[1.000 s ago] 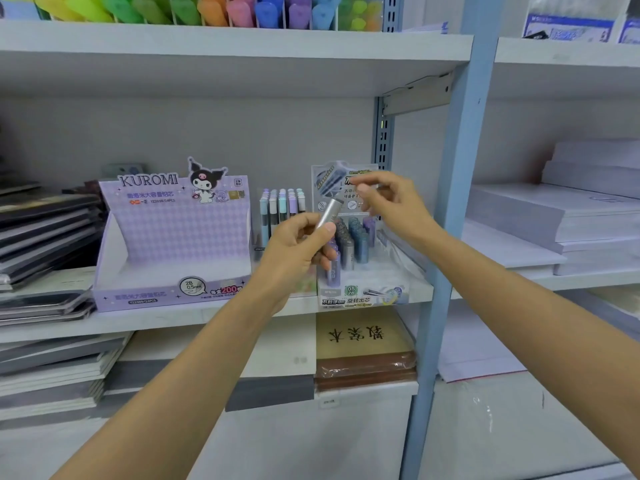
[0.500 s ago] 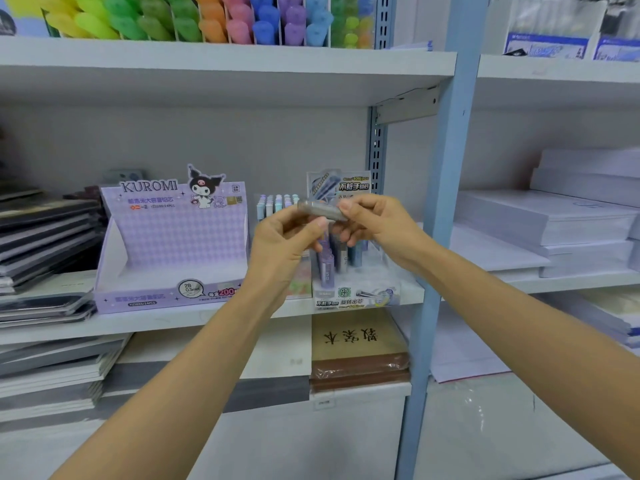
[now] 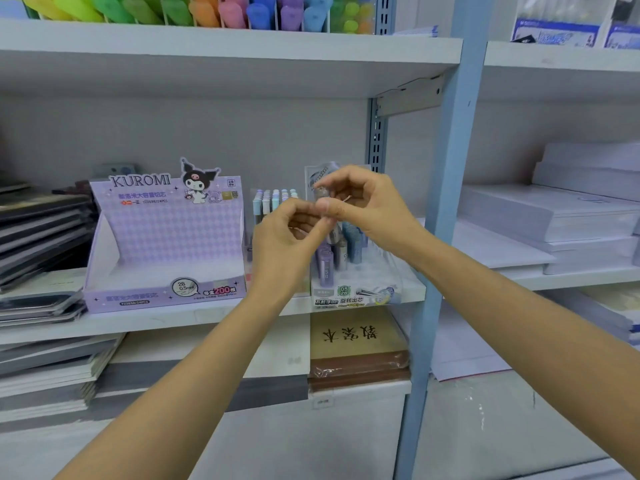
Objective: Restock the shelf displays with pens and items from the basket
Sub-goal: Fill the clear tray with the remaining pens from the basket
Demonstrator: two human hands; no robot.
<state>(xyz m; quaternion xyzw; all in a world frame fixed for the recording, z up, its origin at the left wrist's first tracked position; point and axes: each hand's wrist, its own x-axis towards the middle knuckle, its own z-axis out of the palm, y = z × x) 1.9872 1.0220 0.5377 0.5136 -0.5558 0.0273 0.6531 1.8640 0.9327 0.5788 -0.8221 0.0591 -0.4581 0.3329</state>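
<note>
At centre frame, pinching a small grey refill tube (image 3: 323,195) between the curled fingertips of the right hand (image 3: 367,209). Meeting it from lower left with the left hand (image 3: 289,247), thumb and forefinger closed on the tube's lower end, other fingers curled in. Mostly covered by fingers, so no telling whether upright or tilted.

Half a second ago: lying level between the two hands, most of its length in view. A second ago: slanting up out of the left fist alone, right hand apart and above. Now drawn tight together, fingertips of both hands touching around the tube.

Directly behind the hands, a clear display tray (image 3: 356,293) holding rows of standing tubes (image 3: 326,263) in grey and lilac, same as before. Just left of the tray, a rack of pastel-capped pens (image 3: 273,202). Further left on the same white shelf (image 3: 166,322), the purple Kuromi display box (image 3: 166,237). Across the upper left, a row of coloured highlighters (image 3: 207,12). At far left, dark stacked notebooks (image 3: 34,230). Right of the blue upright post (image 3: 446,202), stacked paper reams (image 3: 554,216). No shift among these since the earlier frames.
</note>
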